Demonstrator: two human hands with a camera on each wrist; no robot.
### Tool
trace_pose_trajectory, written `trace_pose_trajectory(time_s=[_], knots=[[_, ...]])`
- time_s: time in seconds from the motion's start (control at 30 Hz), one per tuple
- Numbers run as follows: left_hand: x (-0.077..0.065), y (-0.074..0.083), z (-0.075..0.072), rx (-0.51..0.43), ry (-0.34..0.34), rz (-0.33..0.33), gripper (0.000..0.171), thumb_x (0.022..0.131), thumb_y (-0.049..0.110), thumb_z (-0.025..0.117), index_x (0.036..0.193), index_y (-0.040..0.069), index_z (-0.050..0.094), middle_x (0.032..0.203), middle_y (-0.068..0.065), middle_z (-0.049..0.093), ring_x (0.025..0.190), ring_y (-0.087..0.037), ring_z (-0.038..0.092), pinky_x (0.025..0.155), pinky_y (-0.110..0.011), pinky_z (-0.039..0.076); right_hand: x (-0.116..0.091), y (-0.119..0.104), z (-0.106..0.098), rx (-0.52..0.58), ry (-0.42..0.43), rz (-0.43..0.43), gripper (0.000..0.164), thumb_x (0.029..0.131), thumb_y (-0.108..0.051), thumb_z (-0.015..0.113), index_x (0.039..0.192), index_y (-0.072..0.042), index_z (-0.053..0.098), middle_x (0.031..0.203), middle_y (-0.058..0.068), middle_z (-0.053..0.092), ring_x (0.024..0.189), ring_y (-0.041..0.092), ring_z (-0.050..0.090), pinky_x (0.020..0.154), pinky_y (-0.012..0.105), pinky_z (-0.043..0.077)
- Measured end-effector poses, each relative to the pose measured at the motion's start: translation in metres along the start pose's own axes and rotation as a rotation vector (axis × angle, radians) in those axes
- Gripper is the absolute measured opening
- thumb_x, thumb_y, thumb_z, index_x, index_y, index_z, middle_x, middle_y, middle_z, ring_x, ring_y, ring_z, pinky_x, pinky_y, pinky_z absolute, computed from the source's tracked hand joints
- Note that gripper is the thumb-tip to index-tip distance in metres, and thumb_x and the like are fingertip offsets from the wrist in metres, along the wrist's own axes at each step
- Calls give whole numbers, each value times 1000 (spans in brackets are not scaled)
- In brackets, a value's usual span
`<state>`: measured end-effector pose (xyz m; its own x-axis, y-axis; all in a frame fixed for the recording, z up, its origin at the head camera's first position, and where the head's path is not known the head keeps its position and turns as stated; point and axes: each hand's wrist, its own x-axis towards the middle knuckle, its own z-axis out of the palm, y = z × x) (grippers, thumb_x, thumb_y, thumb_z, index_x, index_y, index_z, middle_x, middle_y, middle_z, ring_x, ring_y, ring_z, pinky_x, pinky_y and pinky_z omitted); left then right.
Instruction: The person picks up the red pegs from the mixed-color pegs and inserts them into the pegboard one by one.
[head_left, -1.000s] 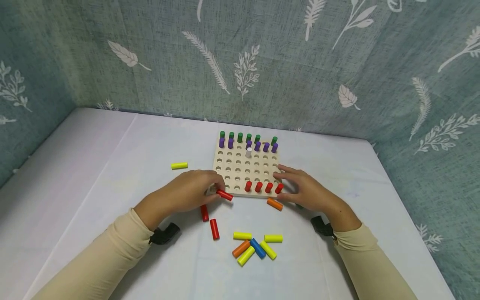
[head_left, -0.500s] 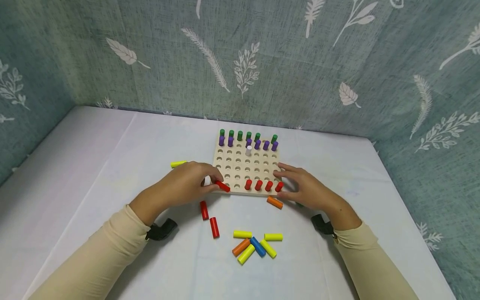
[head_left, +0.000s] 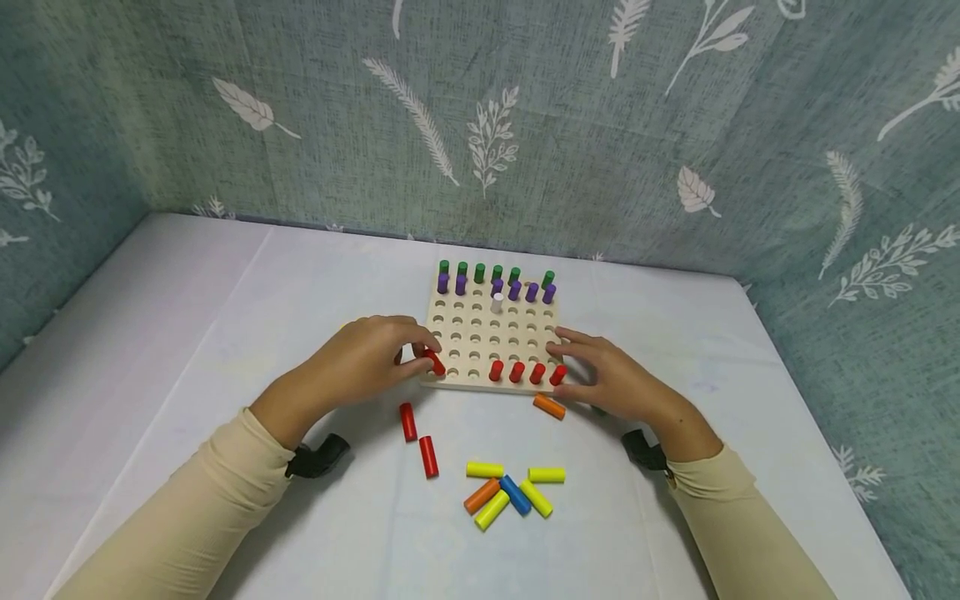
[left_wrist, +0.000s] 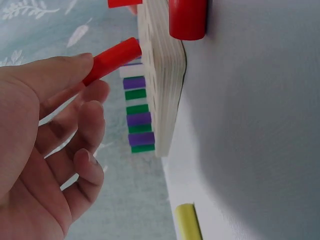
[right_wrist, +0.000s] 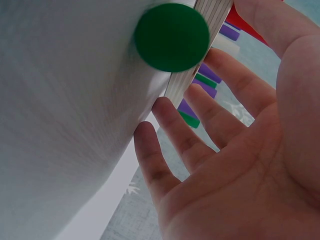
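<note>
A big blue-green cloth (head_left: 315, 150) with white leaves fills the top of the frame, behind your work. Below it, the white table (head_left: 225, 350) has a thin crease on the left. Your tan sleeves (head_left: 180, 508) come in from both bottom corners.

Your left hand (head_left: 360, 354), left of the middle, covers part of the board's left edge and nearly all of a yellow peg (left_wrist: 188, 221). Its thumb and finger pinch a red peg (head_left: 434, 362), tilted, at the board's lower left corner. You can't tell if its tip is in a hole. Your right hand (head_left: 611, 375) is loose and fairly wide, fingers apart, by the board's right edge. It hides most of a green peg (right_wrist: 171, 38) on the table.

The wooden board (head_left: 467, 329) sits in the middle, flat and pale, with round holes and thin stripes down its side. Six green pegs (head_left: 480, 273) stand at its top, then six purple pegs (head_left: 514, 291), one white peg (head_left: 497, 304), and four red pegs (head_left: 517, 372) along the bottom.

Smooth, round-sided pegs lie below the board: an orange peg (head_left: 550, 407) near your right thumb, two loose red pegs (head_left: 428, 457), and a yellow, orange and blue bunch (head_left: 516, 495) at the bottom middle.
</note>
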<state>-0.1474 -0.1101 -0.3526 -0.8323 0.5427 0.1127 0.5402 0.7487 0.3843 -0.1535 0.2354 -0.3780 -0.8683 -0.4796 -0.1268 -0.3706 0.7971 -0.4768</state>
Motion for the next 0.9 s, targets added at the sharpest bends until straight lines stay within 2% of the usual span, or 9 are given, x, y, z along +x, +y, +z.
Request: trace_pose_trajectory(time_s=[0.23, 0.53, 0.9], knots=[[1, -1, -1, 0, 15, -6, 15, 87, 17, 78, 102, 20, 77, 93, 5, 69, 64, -9, 51, 62, -27, 43, 0, 1, 0, 23, 8, 7, 66, 85, -33, 80, 145, -17, 55, 163, 7, 33, 149, 39, 30, 116, 62, 27], [0, -2, -1, 16, -2, -11, 14, 86, 17, 79, 100, 21, 78, 95, 5, 70, 65, -9, 52, 61, -27, 44, 0, 1, 1, 17, 4, 13, 67, 84, -35, 80, 144, -18, 55, 163, 7, 33, 149, 39, 30, 116, 62, 27], [0, -3, 2, 18, -13, -1, 19, 85, 17, 80, 104, 18, 78, 97, 3, 71, 67, -8, 53, 63, -27, 45, 1, 1, 0, 25, 4, 11, 67, 85, -34, 80, 145, -18, 55, 163, 7, 33, 149, 39, 29, 116, 62, 26]])
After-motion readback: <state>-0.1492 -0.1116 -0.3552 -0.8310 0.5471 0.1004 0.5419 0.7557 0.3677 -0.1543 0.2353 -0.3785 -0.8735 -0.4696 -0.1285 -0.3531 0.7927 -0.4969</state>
